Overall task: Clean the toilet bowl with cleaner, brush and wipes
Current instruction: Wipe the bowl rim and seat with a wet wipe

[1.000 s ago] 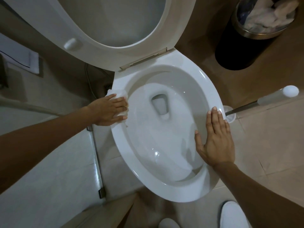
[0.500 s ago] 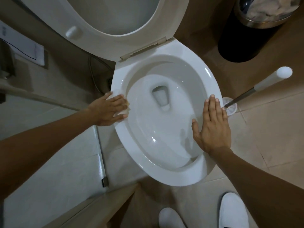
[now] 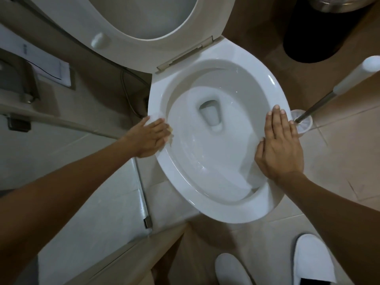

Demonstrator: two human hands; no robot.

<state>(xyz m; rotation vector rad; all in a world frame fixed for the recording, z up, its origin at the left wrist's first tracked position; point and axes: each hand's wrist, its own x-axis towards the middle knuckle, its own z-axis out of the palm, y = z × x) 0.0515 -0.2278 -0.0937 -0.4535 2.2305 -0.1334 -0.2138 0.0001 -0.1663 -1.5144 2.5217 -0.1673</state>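
My left hand (image 3: 149, 138) lies flat on the left rim of the glossy white ceramic toilet bowl (image 3: 216, 210), fingers straight, pressing a thin white wipe (image 3: 153, 119) against the porcelain; only a corner of it shows past my fingertips. The wipe looks soft and limp, so I judge it will bunch or slip unless I keep my whole palm on it (a pinch would probably just drag a fold along). My right hand (image 3: 279, 145) rests open and flat on the right rim, holding nothing, steadying me. The rim is hard, smooth and likely slick when wet, so pressure from above suits it better than any grasp.

The bowl holds a shallow pool of clear water around the drain. Just beside my right fingertips, on the tiled floor, a small clear round holder (image 3: 302, 124) carries the toilet brush with its metal shaft and white handle (image 3: 349, 79). Farther back stands a black round bin with a metal rim (image 3: 312, 38); its contents are out of view. The white seat (image 3: 205, 27) is raised.
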